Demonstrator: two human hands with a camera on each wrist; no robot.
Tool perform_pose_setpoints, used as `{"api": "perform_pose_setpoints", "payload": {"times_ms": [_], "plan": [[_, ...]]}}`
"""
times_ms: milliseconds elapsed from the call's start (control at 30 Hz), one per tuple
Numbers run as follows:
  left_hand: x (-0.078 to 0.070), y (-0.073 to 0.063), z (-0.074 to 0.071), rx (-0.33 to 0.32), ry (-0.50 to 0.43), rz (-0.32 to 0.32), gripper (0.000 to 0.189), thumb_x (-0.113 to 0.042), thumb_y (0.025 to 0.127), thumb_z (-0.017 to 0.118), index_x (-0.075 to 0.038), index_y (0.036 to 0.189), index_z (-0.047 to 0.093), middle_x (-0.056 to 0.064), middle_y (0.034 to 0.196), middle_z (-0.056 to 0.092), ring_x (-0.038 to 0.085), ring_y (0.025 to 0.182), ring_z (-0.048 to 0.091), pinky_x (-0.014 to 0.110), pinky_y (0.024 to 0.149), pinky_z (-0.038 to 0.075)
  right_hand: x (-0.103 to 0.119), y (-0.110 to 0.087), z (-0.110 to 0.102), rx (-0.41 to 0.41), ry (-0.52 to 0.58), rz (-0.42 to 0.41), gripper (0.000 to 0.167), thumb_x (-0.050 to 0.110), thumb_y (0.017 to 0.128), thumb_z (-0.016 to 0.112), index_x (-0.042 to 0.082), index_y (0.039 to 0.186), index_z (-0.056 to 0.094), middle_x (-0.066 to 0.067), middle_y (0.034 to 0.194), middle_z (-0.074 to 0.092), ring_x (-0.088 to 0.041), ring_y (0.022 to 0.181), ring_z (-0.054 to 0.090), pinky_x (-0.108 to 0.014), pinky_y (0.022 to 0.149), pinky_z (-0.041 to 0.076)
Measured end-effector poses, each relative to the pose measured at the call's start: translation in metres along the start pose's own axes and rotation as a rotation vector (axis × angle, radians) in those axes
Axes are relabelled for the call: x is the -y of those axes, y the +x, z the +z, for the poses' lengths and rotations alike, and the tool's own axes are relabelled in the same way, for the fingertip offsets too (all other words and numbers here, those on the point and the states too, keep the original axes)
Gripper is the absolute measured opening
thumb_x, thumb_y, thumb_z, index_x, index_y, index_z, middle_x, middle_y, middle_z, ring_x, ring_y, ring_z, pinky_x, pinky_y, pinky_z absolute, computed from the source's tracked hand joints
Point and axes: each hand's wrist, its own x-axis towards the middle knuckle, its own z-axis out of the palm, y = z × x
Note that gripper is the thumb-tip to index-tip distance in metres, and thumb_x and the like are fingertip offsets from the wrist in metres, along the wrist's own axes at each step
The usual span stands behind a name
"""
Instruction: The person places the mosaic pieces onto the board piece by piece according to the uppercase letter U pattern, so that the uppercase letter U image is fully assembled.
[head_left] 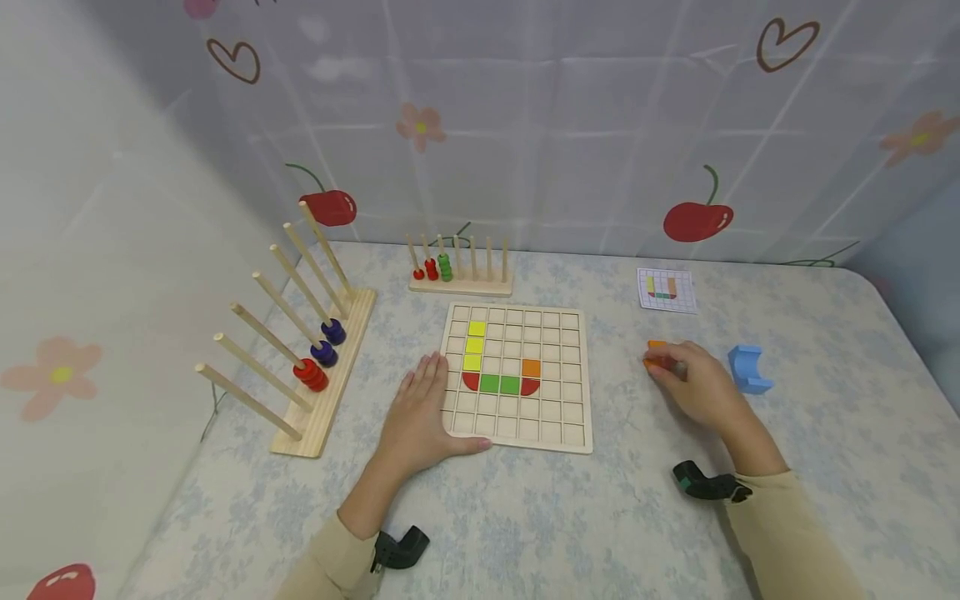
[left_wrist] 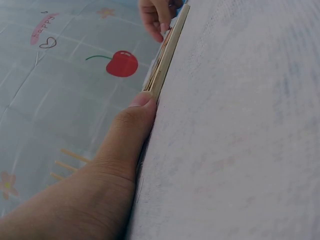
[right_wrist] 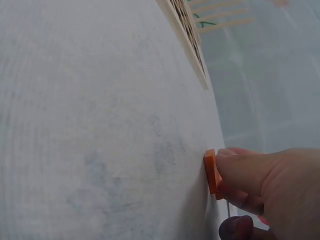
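Note:
My left hand (head_left: 420, 417) rests at the near left corner of a wooden grid board (head_left: 558, 427). Its fingers lie straight by the left edge and the thumb touches the near edge. On the board are yellow squares (head_left: 475, 345), two green squares (head_left: 489, 383), red rounded corner pieces (head_left: 529, 387) and one orange square (head_left: 532, 367). Right of the board, my right hand (head_left: 693, 383) pinches an orange tile (right_wrist: 210, 172) low over the table. More orange (head_left: 657, 343) shows by its fingertips, partly hidden by the hand.
A blue curved block (head_left: 746, 369) lies right of my right hand. Behind it is a pattern card (head_left: 667, 290). A small peg rack (head_left: 461, 285) with red and green beads stands behind the board. A larger peg rack (head_left: 337, 383) with red and blue beads is at the left.

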Motion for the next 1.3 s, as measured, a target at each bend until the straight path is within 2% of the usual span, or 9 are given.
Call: {"api": "perform_pose_setpoints", "payload": {"times_ms": [200, 333, 567, 767, 933, 1067, 1300], "plan": [[0.0, 0.0, 0.0, -0.002, -0.004, 0.002, 0.147, -0.096, 0.057, 0.058, -0.004, 0.159, 0.008, 0.011, 0.168, 0.007, 0.023, 0.156, 0.003, 0.044, 0.128, 0.009, -0.005, 0.001, 0.0, 0.023, -0.023, 0.003, 0.029, 0.018, 0.098, 0.063, 0.006, 0.124, 0.067, -0.015, 0.107, 0.061, -0.023, 0.08, 0.049, -0.031, 0.065, 0.038], [0.0, 0.001, 0.0, -0.006, -0.003, 0.006, 0.146, -0.095, 0.057, 0.058, -0.004, 0.159, 0.008, 0.011, 0.168, 0.007, 0.023, 0.156, 0.003, 0.044, 0.127, 0.009, -0.008, 0.002, 0.0, 0.046, -0.024, 0.0, 0.031, 0.018, 0.098, 0.062, 0.006, 0.126, 0.066, -0.015, 0.106, 0.06, -0.024, 0.082, 0.05, -0.032, 0.067, 0.04], [0.0, 0.001, -0.001, -0.004, 0.003, 0.002, 0.146, -0.093, 0.057, 0.062, -0.003, 0.159, 0.008, 0.011, 0.168, 0.008, 0.023, 0.156, 0.003, 0.044, 0.128, 0.009, -0.008, 0.003, 0.002, 0.027, 0.012, -0.033, 0.022, 0.017, 0.094, 0.069, 0.006, 0.112, 0.062, -0.015, 0.108, 0.057, -0.029, 0.097, 0.054, -0.041, 0.079, 0.044], [-0.001, 0.0, -0.002, -0.012, -0.004, 0.001, 0.145, -0.092, 0.057, 0.063, -0.003, 0.159, 0.009, 0.011, 0.168, 0.009, 0.024, 0.156, 0.004, 0.045, 0.127, 0.01, -0.003, 0.003, 0.005, 0.001, 0.056, -0.029, 0.018, 0.02, 0.094, 0.07, 0.01, 0.105, 0.06, -0.011, 0.105, 0.065, -0.023, 0.088, 0.054, -0.03, 0.072, 0.043], [0.0, 0.0, -0.001, -0.012, -0.005, -0.001, 0.146, -0.095, 0.057, 0.06, -0.004, 0.159, 0.009, 0.011, 0.168, 0.008, 0.023, 0.156, 0.004, 0.044, 0.127, 0.009, 0.01, 0.008, 0.008, 0.006, 0.116, -0.004, 0.016, 0.022, 0.094, 0.07, 0.012, 0.104, 0.064, -0.01, 0.107, 0.068, -0.02, 0.089, 0.055, -0.024, 0.072, 0.044], [0.001, -0.001, -0.001, -0.016, -0.012, -0.001, 0.146, -0.094, 0.056, 0.06, -0.004, 0.159, 0.01, 0.011, 0.168, 0.009, 0.023, 0.156, 0.004, 0.044, 0.127, 0.01, 0.027, 0.016, 0.012, 0.032, 0.175, 0.002, 0.015, 0.022, 0.095, 0.068, 0.012, 0.105, 0.065, -0.009, 0.104, 0.067, -0.02, 0.084, 0.053, -0.026, 0.069, 0.044], [0.0, -0.001, 0.0, -0.009, -0.011, 0.001, 0.145, -0.093, 0.057, 0.061, -0.004, 0.159, 0.008, 0.011, 0.168, 0.008, 0.023, 0.156, 0.004, 0.044, 0.127, 0.01, 0.056, 0.034, 0.03, 0.067, 0.236, -0.044, 0.013, 0.021, 0.094, 0.07, 0.013, 0.104, 0.065, -0.007, 0.099, 0.068, -0.02, 0.08, 0.052, -0.027, 0.067, 0.043]]}}
